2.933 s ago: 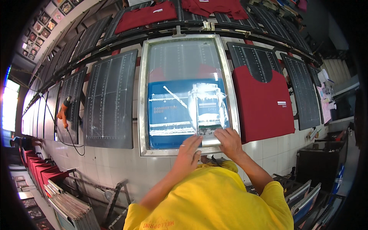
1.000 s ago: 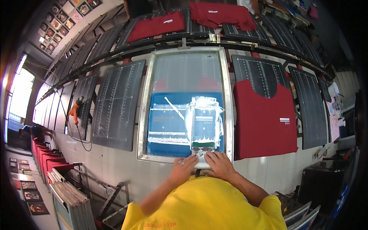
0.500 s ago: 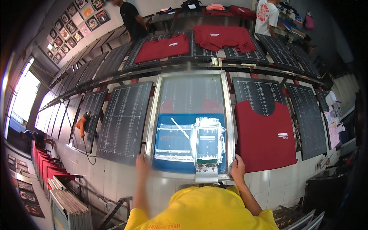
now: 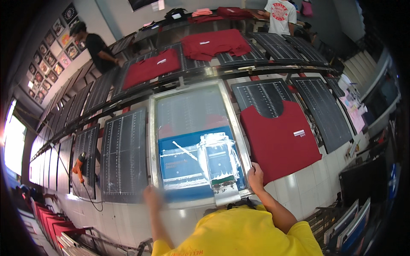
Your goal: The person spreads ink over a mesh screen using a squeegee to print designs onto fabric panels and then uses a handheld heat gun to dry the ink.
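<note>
A metal-rimmed printing screen [image 4: 232, 120] lies in front of me, with a blue lower area smeared with white ink [image 4: 215, 140]. A squeegee [image 4: 227, 194] with a metal holder and green blade rests at its near edge, ink around the blade. My right hand [image 4: 256, 177] has its fingers wrapped round the rim at the near right corner. My left hand [image 4: 153, 197] is at the near left corner, smeared by motion, so its grip does not show. Dark red cloth shows faintly through the mesh. Beside the screen, a dark red shirt [image 4: 282, 143] with a small white print lies on a board.
Dark boards with white ruled marks [image 4: 124, 153] stand in rows on both sides. An orange heat gun [image 4: 78, 166] with a cord lies on one at left. More red shirts [image 4: 156, 67] lie across the far row. Two people [image 4: 96, 49] stand beyond; framed screens [image 4: 348, 226] lean at lower right.
My view has turned, so the scene sits tilted and shifted left. My left hand is blurred at the screen's corner; the right keeps its hold. The squeegee stays in place on the screen.
</note>
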`<state>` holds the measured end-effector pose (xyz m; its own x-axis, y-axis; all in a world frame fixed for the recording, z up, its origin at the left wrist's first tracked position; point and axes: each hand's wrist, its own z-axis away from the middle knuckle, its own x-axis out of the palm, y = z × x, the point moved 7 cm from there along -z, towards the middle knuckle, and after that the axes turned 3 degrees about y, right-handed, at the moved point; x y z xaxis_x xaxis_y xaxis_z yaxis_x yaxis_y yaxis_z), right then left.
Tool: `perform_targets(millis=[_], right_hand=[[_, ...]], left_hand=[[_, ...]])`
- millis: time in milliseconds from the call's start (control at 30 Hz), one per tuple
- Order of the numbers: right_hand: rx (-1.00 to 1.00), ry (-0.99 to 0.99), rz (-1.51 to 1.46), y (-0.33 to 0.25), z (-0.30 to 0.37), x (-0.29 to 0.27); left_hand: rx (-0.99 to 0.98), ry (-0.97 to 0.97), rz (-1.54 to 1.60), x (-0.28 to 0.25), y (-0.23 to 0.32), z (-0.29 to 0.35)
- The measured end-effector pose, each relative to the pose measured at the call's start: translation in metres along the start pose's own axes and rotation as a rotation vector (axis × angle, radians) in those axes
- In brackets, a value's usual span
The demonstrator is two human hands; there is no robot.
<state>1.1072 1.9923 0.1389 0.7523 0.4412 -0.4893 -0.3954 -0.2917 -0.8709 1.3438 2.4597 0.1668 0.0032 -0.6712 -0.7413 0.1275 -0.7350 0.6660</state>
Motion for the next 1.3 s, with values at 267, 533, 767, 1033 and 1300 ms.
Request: perform_targets(millis=[267, 533, 767, 1033, 1300], right_hand=[[-0.001, 0.017, -0.105, -0.002, 0.003, -0.011], [-0.076, 0.093, -0.096, -0.009, 0.015, -0.011], [-0.077, 0.099, -0.074, -0.021, 0.027, -0.014], [-0.057, 0.114, -0.023, -0.029, 0.030, -0.020], [-0.117, 0.142, -0.009, -0.036, 0.025, -0.020]], left_hand=[[-0.043, 0.086, 0.245, -0.029, 0.009, 0.014], [-0.120, 0.020, 0.447, 0.003, -0.002, 0.016], [0.024, -0.072, 0.554, 0.053, -0.081, -0.028], [0.034, -0.137, 0.471, 0.048, -0.069, -0.036], [0.105, -0.069, 0.429, 0.041, -0.055, -0.040]])
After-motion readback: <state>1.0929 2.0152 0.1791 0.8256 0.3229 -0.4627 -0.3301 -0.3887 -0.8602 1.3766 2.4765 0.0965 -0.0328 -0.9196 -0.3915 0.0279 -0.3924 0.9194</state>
